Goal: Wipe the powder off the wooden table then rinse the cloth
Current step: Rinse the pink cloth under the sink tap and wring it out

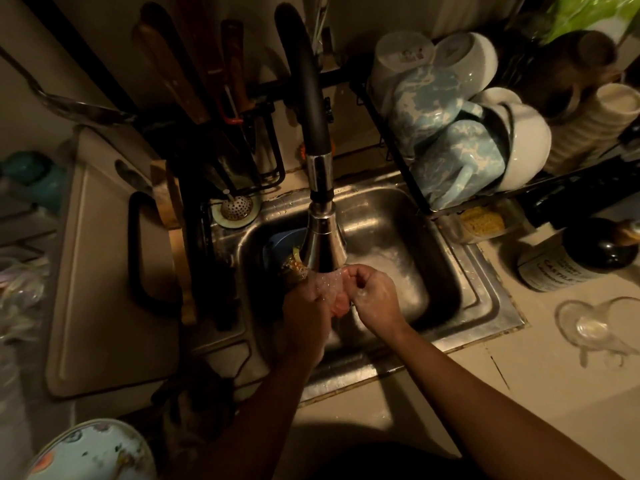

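Head view: both hands meet over the steel sink, set into the bench, directly under the faucet head. The left hand and right hand each pinch the cloth with curled fingers, holding it bunched between them in the running water. A dark soap bottle stands on the bench beside the sink's right edge

Under the faucet, over the sink, the left hand and right hand gripped the cloth — cutting board left, dish rack behind right, maybe a plate in the basin.
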